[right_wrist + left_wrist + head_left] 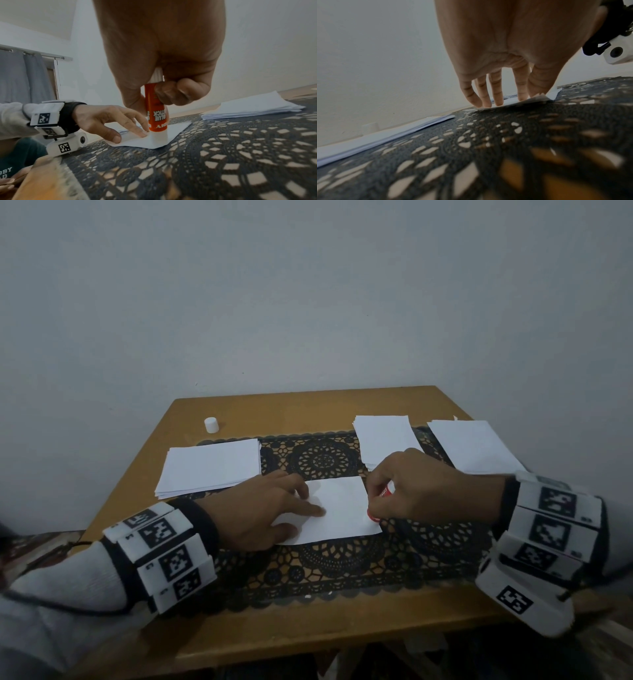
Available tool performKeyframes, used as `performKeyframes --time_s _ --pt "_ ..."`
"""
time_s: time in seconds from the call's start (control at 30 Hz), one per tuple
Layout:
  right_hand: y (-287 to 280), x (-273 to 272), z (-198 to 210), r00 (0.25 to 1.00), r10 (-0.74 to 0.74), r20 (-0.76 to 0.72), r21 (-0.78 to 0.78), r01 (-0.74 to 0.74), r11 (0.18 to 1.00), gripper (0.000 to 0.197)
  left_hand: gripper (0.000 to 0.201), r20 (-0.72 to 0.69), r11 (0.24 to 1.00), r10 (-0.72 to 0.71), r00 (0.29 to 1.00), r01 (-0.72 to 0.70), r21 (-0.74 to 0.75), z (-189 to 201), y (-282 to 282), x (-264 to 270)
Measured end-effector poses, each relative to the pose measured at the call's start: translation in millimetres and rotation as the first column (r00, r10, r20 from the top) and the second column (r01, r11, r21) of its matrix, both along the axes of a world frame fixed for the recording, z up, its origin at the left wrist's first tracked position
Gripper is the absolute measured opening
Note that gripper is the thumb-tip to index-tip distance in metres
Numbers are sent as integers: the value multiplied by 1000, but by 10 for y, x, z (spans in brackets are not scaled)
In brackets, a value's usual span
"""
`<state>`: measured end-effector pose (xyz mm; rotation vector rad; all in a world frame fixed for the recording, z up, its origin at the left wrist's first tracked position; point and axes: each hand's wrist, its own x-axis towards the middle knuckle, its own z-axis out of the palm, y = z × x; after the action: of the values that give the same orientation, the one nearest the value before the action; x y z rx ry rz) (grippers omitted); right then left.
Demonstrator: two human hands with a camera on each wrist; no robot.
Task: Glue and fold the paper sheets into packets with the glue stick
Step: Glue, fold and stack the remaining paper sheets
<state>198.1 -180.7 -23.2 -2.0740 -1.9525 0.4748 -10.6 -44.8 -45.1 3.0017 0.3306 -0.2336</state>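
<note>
Wooden surface (239,412) with black lace mat (342,563), three paper stacks (209,470) behind; single sheet (342,515) lies mid-mat; left hand (260,515) fingers spread flat, pinning sheet; right hand (407,491) grip pinching glue stick (157,115) upright, tip on sheet's right edge; best to keep sheet pinned, drag stick evenly along edge

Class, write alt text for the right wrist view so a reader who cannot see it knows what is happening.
A right hand holds an orange glue stick upright, its white tip pressed onto a sheet of white paper lying on a black lace mat. The left hand presses the sheet down with straight fingers; a stack of paper lies behind.
</note>
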Motion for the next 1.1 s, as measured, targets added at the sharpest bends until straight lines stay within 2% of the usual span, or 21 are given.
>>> performKeyframes --time_s 0.13,0.23,0.4,0.6,0.7,0.87,1.1 --pt "-36 28 17 1000 27 -8 -28 -27 999 16 49 -1 1000 10 1000 -10 0 8 -10 16" --pt "-49 81 89 998 10 -67 -22 -11 1000 19 47 5 999 40 999 -40 -16 15 2 71" --pt "-52 192 298 987 -35 -155 57 44 997 21 35 116 989 124 985 -113 -100 83 89 248" --pt "-49 265 315 988 -58 -141 78 70 994 22 54 -12 977 195 981 -196 -87 42 137 433" --pt "-73 326 305 984 -77 -161 86 92 992 23 60 -23 972 221 975 -222 -75 10 142 470" --pt "-85 374 201 986 -94 -141 74 105 992 22 58 -34 963 256 966 -258 -80 40 138 486" --pt "-41 375 172 988 -80 -132 135 98 986 21 54 -33 939 309 951 -310 -147 67 110 485"
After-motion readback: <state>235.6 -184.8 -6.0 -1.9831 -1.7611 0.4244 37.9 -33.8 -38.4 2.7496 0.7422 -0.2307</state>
